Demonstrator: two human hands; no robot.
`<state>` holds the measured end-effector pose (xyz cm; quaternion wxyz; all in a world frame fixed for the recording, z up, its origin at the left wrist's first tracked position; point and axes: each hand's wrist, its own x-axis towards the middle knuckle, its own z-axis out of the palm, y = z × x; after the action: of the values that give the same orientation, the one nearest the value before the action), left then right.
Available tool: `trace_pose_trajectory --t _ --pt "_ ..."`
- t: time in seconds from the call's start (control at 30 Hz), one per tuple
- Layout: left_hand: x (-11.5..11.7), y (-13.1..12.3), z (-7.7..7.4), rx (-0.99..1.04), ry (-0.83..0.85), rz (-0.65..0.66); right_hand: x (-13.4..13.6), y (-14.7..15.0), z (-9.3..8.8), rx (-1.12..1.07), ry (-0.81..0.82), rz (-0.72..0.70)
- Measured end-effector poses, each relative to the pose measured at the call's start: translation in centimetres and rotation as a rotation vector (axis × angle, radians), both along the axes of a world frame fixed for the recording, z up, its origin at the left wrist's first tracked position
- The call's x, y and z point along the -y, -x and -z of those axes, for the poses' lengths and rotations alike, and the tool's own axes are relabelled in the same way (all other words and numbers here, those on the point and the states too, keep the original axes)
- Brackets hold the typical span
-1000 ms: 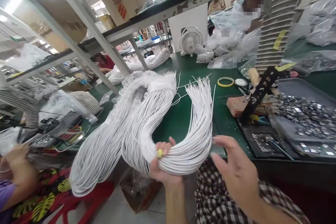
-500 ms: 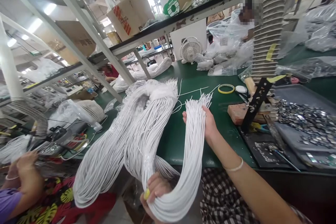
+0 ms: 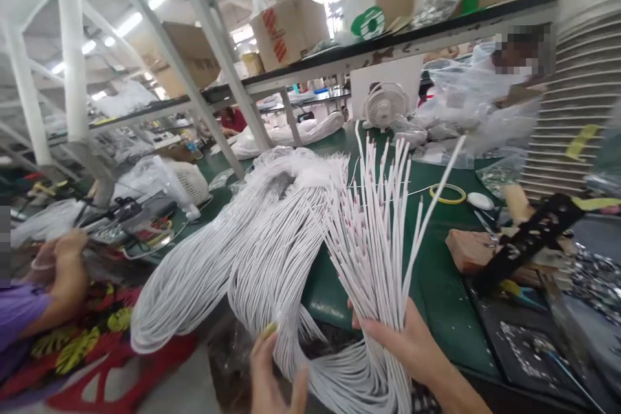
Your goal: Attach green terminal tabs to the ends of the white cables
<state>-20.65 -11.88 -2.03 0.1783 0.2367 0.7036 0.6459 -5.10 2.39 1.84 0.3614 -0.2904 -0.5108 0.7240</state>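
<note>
A thick bundle of white wires (image 3: 369,252) stands up in my right hand (image 3: 402,336), its fingers wrapped round it below the fanned-out ends. The wires curve down from there and loop toward the left. At the bottom centre is my left hand (image 3: 276,375), fingers apart beside the loop, with a yellow covering on one fingertip; nothing is gripped in it. Larger hanks of white wire (image 3: 194,278) lie over the green table's edge on the left, partly wrapped in clear plastic.
To the right are a brick (image 3: 468,251), a black metal bar (image 3: 528,239), yellow tape ring (image 3: 447,194) and a ribbed duct (image 3: 572,103). A white fan (image 3: 385,105) stands behind. Another person's arm (image 3: 68,272) is at the left.
My right hand has moved down and nearer, and the wire ends now spread apart above it. My left hand has let go of the bundle's bend. The view has shifted.
</note>
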Motion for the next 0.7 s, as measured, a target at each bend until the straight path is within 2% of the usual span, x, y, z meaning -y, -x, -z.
trace_pose_trajectory --t 0.03,0.13,0.17,0.27,0.37,0.6,0.7 --pt "-0.8 -0.6 -0.7 0.034 -0.058 0.109 0.7 -0.1 0.4 0.041 -0.019 0.004" --pt "-3.4 -1.7 -3.0 0.237 -0.171 0.651 2.3 -0.2 1.2 0.132 -0.103 -0.01" --pt "-4.2 -1.9 -3.5 0.293 -0.188 0.731 2.8 -0.2 1.3 0.146 -0.133 -0.039" --pt "-5.5 -2.9 -4.5 0.423 -0.211 0.612 3.8 -0.2 1.2 0.164 -0.152 -0.111" --pt "-5.5 -4.0 -5.0 0.464 -0.254 0.485 4.6 -0.2 0.7 0.184 -0.1 -0.112" --pt "-5.0 -4.8 -4.9 0.5 -0.282 0.485 4.9 -0.8 1.8 0.249 -0.035 -0.165" --pt "-5.0 -5.0 -4.6 0.544 -0.25 0.419 4.8 -1.1 2.3 0.268 0.011 -0.161"
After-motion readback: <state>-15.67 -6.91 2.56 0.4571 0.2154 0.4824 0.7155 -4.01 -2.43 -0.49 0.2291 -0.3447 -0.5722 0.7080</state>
